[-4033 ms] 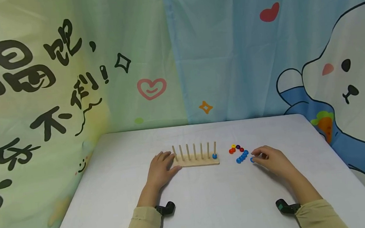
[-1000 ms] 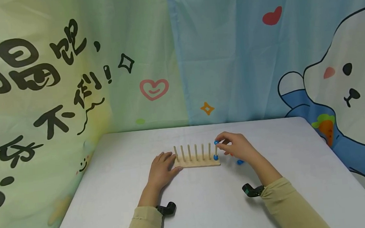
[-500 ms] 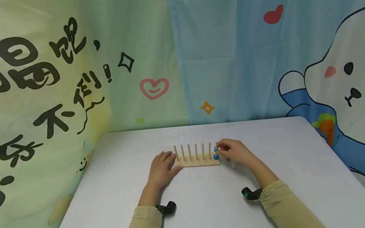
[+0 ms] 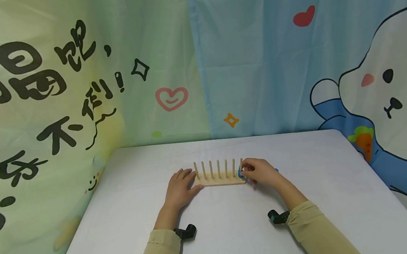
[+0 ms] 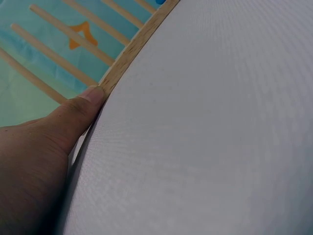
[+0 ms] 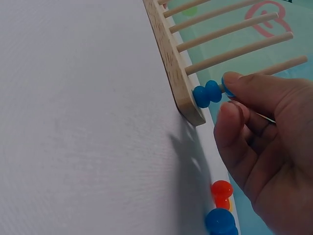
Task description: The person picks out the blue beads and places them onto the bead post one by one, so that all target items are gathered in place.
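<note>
A wooden peg rack (image 4: 220,180) with a row of upright pegs stands on the white table. At its left end, my left hand (image 4: 179,189) holds the base, the thumb (image 5: 93,95) against the front edge and the fingers by the end peg. My right hand (image 4: 261,172) is at the rightmost peg, its thumb and forefinger pinching a blue bead (image 6: 227,86) threaded on that peg. Below it, two blue beads (image 6: 207,93) sit low on the same peg, near the base. The other pegs carry no beads.
Loose beads lie on the table beneath and beyond the right hand: a red bead (image 6: 222,189) and a blue bead (image 6: 220,221) show in the right wrist view. Another blue bead (image 4: 277,170) peeks out behind the right wrist. A printed curtain (image 4: 155,67) hangs behind the table.
My right hand has come left from the loose beads to the rightmost peg with a blue bead and slid down along the peg. My left hand has stayed at the rack's left end.
</note>
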`<action>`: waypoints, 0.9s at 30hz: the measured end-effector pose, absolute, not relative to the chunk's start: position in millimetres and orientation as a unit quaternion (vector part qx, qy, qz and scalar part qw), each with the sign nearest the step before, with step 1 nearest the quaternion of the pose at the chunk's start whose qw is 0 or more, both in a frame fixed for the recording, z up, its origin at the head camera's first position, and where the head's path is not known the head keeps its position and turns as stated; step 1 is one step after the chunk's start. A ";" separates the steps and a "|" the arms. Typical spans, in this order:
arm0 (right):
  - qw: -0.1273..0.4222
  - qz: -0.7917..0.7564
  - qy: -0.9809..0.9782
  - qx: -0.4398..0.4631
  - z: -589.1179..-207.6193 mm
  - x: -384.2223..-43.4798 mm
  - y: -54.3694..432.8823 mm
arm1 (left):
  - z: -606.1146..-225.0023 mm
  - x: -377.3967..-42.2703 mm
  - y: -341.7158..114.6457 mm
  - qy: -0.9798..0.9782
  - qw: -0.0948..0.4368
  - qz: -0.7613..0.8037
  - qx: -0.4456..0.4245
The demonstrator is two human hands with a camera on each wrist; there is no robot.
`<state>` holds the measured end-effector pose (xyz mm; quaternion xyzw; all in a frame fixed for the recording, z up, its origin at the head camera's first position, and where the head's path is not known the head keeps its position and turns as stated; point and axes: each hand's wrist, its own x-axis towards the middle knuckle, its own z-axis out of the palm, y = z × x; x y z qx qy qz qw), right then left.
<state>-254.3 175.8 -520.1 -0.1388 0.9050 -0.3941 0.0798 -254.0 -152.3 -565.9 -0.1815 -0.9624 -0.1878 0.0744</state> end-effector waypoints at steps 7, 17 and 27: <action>0.091 -0.394 0.905 -0.131 -523.3 -252.8 176.1 | -567.3 -256.1 -152.5 -0.962 0.077 -0.186 -0.184; 0.071 -0.388 0.911 -0.126 -513.6 -246.7 188.7 | -565.8 -254.5 -152.3 -0.961 0.085 -0.181 -0.190; 0.005 -0.349 0.933 -0.086 -502.7 -234.9 234.1 | -564.1 -253.4 -151.6 -0.961 0.084 -0.184 -0.186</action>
